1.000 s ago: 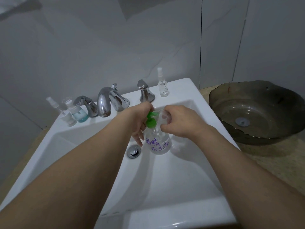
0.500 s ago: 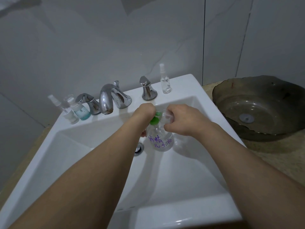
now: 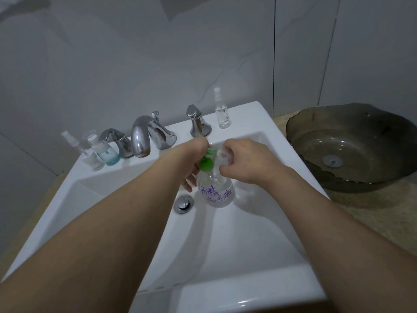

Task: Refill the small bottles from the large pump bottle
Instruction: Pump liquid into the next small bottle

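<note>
Filling step under way: left hand [image 3: 195, 163] gripping green pump head of large pump bottle [image 3: 216, 190] over sink [image 3: 248, 233] drain; right hand [image 3: 244, 160] clutching small bottle [image 3: 222, 157] at spout. Next: pump gently, keeping mouth aligned.

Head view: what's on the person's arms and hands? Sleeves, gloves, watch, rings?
Nothing worn shows. Both forearms are bare right to the bottom edge of the picture, with no sleeve or cuff in view. The left hand and right hand are ungloved, both wrists carry no watch or band, and no ring shows on the visible fingers, though some fingers are hidden. No markings or tattoos are visible.
</note>
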`<state>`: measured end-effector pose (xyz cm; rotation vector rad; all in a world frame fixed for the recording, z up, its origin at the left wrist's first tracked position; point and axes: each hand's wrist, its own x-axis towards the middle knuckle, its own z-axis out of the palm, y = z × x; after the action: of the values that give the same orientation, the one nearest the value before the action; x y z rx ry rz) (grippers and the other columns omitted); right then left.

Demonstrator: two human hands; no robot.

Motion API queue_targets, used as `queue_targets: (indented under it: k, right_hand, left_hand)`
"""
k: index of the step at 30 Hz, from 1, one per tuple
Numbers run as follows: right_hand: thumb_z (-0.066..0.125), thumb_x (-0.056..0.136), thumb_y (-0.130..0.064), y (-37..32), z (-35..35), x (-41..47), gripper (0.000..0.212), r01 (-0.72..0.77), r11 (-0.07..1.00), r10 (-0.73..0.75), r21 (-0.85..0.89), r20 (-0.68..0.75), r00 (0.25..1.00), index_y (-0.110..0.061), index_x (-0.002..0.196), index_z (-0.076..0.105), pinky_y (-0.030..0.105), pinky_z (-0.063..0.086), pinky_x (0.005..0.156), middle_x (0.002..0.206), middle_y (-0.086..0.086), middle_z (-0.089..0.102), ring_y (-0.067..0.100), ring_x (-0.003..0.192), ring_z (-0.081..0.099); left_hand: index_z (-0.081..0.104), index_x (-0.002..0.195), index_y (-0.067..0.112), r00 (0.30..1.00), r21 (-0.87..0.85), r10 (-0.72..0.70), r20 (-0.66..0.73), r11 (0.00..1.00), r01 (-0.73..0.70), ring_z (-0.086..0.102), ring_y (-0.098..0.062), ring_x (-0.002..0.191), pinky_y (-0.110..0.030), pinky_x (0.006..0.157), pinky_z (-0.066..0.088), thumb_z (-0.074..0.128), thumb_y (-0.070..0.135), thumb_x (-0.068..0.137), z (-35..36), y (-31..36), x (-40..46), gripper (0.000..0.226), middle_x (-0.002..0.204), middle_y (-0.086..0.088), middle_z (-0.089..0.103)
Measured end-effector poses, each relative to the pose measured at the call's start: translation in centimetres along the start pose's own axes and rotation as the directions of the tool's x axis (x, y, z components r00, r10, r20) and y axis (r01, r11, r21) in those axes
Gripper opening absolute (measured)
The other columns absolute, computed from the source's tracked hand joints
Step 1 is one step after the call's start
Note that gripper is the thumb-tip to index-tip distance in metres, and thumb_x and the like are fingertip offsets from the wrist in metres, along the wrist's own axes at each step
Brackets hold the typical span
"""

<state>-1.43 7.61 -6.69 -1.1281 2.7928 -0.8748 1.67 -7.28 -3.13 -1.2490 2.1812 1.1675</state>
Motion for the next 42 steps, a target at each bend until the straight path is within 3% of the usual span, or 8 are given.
queue_targets:
  k: [7, 11, 16, 26, 29, 32, 38, 42]
  right_hand:
    - [0.061, 0.065, -0.04, 0.1, 0.0, 0.1, 0.024, 0.013, 1.0, -0.013, -0.01, -0.028, 1.0, -0.028, 0.082, 0.049, 0.03, 0.039, 0.061, 0.081, -0.007, 0.062, 0.021, 0.076, 0.056]
    - [0.062, 0.066, -0.039, 0.1, -0.1, 0.0, 0.026, -0.001, 1.0, 0.001, 0.005, -0.014, 1.0, -0.027, 0.087, 0.053, 0.029, 0.04, 0.062, 0.083, -0.007, 0.062, 0.021, 0.078, 0.057]
    - [0.064, 0.066, -0.037, 0.0, 0.0, -0.1, 0.024, -0.015, 1.0, 0.015, 0.005, 0.036, 0.999, -0.026, 0.072, 0.043, 0.026, 0.03, 0.053, 0.078, -0.007, 0.056, 0.02, 0.073, 0.053]
    - [0.064, 0.065, -0.038, 0.3, 0.4, 0.1, 0.024, -0.031, 1.0, 0.03, 0.006, 0.089, 0.996, -0.025, 0.079, 0.049, 0.027, 0.034, 0.055, 0.082, -0.008, 0.058, 0.018, 0.076, 0.055]
    - [0.064, 0.065, -0.038, 0.3, 0.5, 0.1, 0.024, -0.028, 1.0, 0.027, 0.013, 0.085, 0.996, -0.025, 0.078, 0.049, 0.026, 0.034, 0.054, 0.081, -0.008, 0.058, 0.018, 0.075, 0.055]
    - [0.065, 0.064, -0.038, 0.2, 0.4, 0.1, 0.025, -0.027, 1.0, 0.026, 0.014, 0.078, 0.997, -0.025, 0.072, 0.045, 0.025, 0.03, 0.052, 0.077, -0.009, 0.055, 0.016, 0.072, 0.053]
    - [0.063, 0.065, -0.038, -0.1, 0.0, 0.1, 0.026, 0.002, 1.0, -0.002, -0.008, -0.016, 1.0, -0.027, 0.071, 0.04, 0.029, 0.031, 0.055, 0.079, -0.007, 0.058, 0.02, 0.073, 0.053]
    - [0.062, 0.066, -0.038, -0.2, -0.1, 0.0, 0.024, 0.009, 1.0, -0.01, -0.015, -0.017, 1.0, -0.027, 0.08, 0.046, 0.03, 0.035, 0.06, 0.084, -0.005, 0.061, 0.022, 0.076, 0.055]
  left_hand:
    - [0.057, 0.12, -0.003, 0.996, 0.029, -0.056, 0.075, 0.998, 0.054, 0.059, -0.049, 0.1, -0.061, 0.067, 0.054, 0.034, 0.041, 0.084, -0.4, 0.3, 0.0, 0.061, 0.119, -0.029, 0.058]
    - [0.059, 0.109, -0.005, 0.999, 0.016, -0.04, 0.004, 0.999, 0.04, 0.065, -0.048, 0.086, -0.054, 0.065, 0.056, 0.031, 0.036, 0.082, 0.0, 0.2, 0.1, 0.057, 0.107, -0.029, 0.062]
    - [0.063, 0.1, -0.004, 0.991, -0.061, 0.003, -0.132, 0.998, -0.011, 0.067, -0.043, 0.075, -0.054, 0.074, 0.056, 0.029, 0.027, 0.081, 0.8, -0.2, 0.5, 0.05, 0.095, -0.022, 0.066]
    - [0.058, 0.087, -0.003, 0.975, -0.115, 0.064, -0.214, 0.989, -0.09, 0.066, -0.049, 0.082, -0.062, 0.078, 0.052, 0.03, 0.016, 0.082, 1.7, -0.3, 0.0, 0.035, 0.098, -0.03, 0.063]
    - [0.058, 0.085, -0.002, 0.976, -0.09, 0.081, -0.2, 0.991, -0.101, 0.066, -0.047, 0.081, -0.061, 0.076, 0.053, 0.03, 0.016, 0.082, 1.6, -0.3, 0.0, 0.033, 0.096, -0.029, 0.064]
    - [0.06, 0.087, 0.003, 0.985, -0.118, 0.059, -0.159, 0.99, -0.078, 0.066, -0.037, 0.07, -0.052, 0.064, 0.057, 0.032, 0.027, 0.084, 1.4, -0.5, -0.2, 0.037, 0.086, -0.021, 0.065]
    - [0.062, 0.113, 0.003, 0.995, -0.188, 0.009, 0.098, 0.982, 0.009, 0.066, -0.047, 0.09, -0.06, 0.068, 0.055, 0.036, 0.042, 0.081, -0.6, -0.8, -0.3, 0.057, 0.112, -0.025, 0.064]
    - [0.064, 0.111, 0.002, 0.994, -0.225, 0.0, 0.109, 0.974, 0.025, 0.066, -0.046, 0.092, -0.062, 0.068, 0.055, 0.031, 0.035, 0.085, -0.7, -0.9, -0.3, 0.053, 0.114, -0.025, 0.065]
